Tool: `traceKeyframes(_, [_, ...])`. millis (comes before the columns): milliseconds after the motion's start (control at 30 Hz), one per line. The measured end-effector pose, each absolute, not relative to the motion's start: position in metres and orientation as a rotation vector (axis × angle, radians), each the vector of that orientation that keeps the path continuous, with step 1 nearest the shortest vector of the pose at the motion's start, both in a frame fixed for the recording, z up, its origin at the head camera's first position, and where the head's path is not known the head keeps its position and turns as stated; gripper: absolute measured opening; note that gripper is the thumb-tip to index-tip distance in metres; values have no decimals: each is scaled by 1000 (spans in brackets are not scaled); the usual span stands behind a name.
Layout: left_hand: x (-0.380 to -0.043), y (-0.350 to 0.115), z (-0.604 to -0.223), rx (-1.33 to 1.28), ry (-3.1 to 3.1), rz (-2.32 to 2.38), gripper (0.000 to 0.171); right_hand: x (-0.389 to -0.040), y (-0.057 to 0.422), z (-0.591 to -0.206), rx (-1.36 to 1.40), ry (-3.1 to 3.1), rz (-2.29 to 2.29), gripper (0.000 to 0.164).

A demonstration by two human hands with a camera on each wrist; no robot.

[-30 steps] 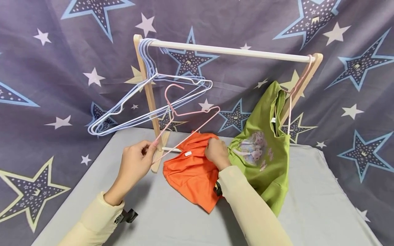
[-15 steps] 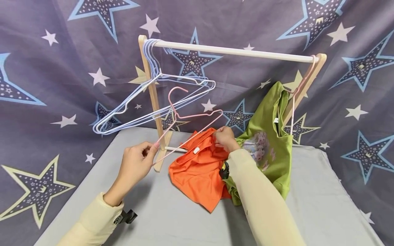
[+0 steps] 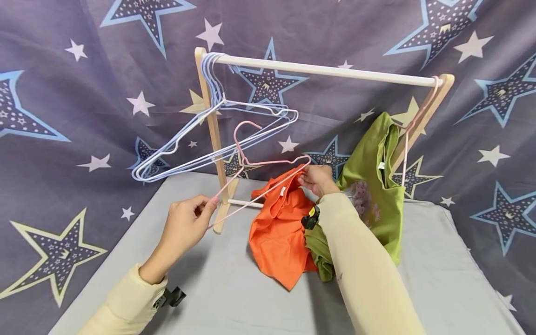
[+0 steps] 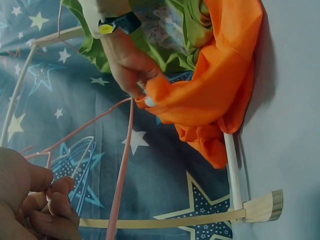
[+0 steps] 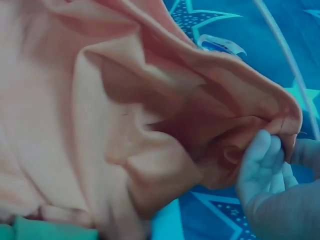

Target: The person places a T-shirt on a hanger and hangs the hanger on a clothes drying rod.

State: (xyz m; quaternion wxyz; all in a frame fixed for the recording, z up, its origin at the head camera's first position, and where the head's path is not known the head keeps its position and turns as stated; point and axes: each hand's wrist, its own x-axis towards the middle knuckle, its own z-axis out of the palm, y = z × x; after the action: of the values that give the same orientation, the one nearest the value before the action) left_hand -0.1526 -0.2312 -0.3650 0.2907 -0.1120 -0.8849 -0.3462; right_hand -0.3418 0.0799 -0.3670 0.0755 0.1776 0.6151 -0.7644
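My left hand (image 3: 187, 222) pinches the lower left corner of a pink wire hanger (image 3: 244, 161), its hook pointing up. An orange garment (image 3: 276, 239) with a small white label hangs from my right hand (image 3: 319, 179), which pinches the neckline edge right at the hanger's right end. In the left wrist view, that end of the hanger meets the orange fabric (image 4: 230, 80) beside the right fingers. Gathered folds and the neck opening fill the right wrist view, where the right hand (image 5: 277, 200) pinches the edge (image 5: 292, 117).
A wooden rack with a white rail (image 3: 326, 70) stands on the grey-covered table (image 3: 209, 288). Several blue and white hangers (image 3: 184, 170) hang at its left. A green shirt (image 3: 389, 209) hangs on a pink hanger at the right. A star-patterned curtain (image 3: 100, 195) stands behind.
The right hand has lifted the orange garment's neckline up and rightward to the hanger's end. The hanger has tipped slightly down at its right. The left hand keeps its grip.
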Motion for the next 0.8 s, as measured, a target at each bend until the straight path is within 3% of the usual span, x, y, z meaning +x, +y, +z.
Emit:
traceKeyframes(400, [-147,-236,-366,-315,-2365,-894,21,-346,97,-346,508,2005,-2268,19])
traceKeyframes(800, [-140,-225,-364,-294,-2297,-838,18,-343,74,-328,96,3069,-1603,16])
